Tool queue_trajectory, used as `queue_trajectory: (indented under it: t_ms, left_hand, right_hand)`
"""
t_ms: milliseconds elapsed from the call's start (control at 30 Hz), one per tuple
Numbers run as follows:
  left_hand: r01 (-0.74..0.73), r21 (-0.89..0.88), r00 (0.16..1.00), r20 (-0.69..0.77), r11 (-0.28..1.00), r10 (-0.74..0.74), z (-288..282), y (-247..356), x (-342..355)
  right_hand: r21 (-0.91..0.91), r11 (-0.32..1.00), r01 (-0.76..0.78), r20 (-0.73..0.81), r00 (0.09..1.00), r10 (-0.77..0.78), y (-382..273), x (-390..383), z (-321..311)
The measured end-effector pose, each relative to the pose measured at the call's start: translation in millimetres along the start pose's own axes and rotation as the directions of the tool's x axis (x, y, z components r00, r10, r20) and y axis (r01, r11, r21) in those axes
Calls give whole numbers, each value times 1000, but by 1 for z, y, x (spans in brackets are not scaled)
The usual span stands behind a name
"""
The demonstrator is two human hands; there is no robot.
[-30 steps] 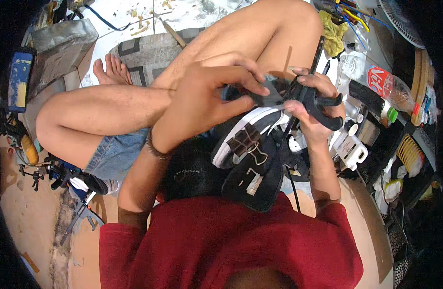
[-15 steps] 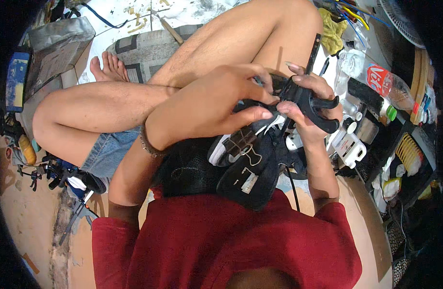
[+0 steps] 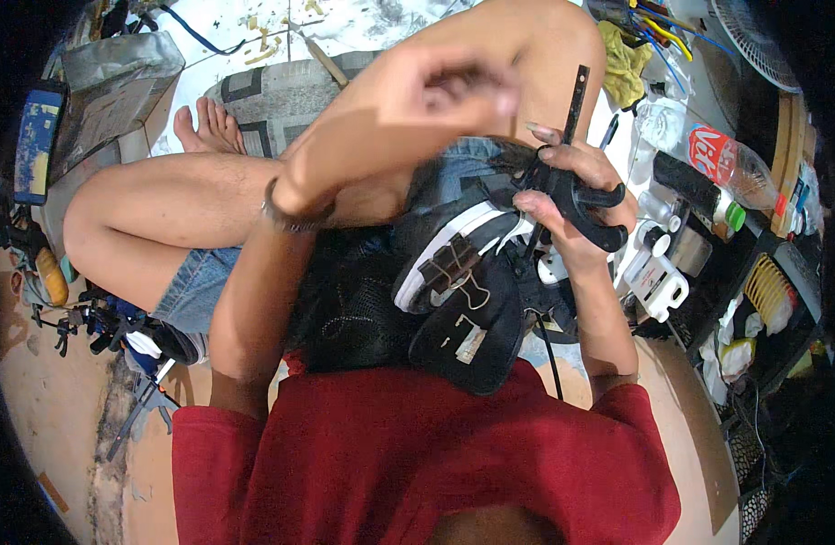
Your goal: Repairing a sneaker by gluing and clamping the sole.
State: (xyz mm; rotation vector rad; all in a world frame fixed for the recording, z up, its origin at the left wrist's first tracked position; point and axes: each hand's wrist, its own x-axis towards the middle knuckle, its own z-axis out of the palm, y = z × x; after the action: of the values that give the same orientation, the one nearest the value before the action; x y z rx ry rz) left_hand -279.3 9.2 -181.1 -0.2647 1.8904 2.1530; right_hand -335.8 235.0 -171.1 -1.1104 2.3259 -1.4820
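In my lap, a dark shoe [image 3: 433, 238] with a white sole edge lies on its side. A dark binder clip [image 3: 447, 264] is clamped on the sole's edge. Below the clip hangs the shoe's black padded tongue [image 3: 490, 341] with a pale label. My right hand [image 3: 588, 168] is closed around a black bar clamp [image 3: 578, 218], whose bar points away from me, at the shoe's far right end. My left hand [image 3: 454, 91] is raised over my legs, apart from the shoe. Its fingers look curled but are smeared by motion, so whether they hold anything is unclear.
At right stand a clear bottle [image 3: 740, 168] with a red label, a white jug [image 3: 656, 286] and a black shelf. A yellow cloth [image 3: 625, 59] lies beyond my knee. Leftward are a carton [image 3: 104, 109] and several clamps [image 3: 145, 413]. A wooden-handled tool [image 3: 322, 59] lies ahead.
My left hand has left the shoe and clamp and swung up and away over my legs. My right hand still grips the bar clamp, shifted very slightly.
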Motion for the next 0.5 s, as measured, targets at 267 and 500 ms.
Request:
queue_trajectory:
  t_ms: [267,500]
  left_hand:
    - [-178,-488,977,16,855,212,50,15,57]
    - [-21,-575,986,122,818,111,52,2,35]
  right_hand:
    - [-83,996,-13,28,999,15,-2,-2,-1]
    - [-72,997,35,28,999,-33,0,0,-2]
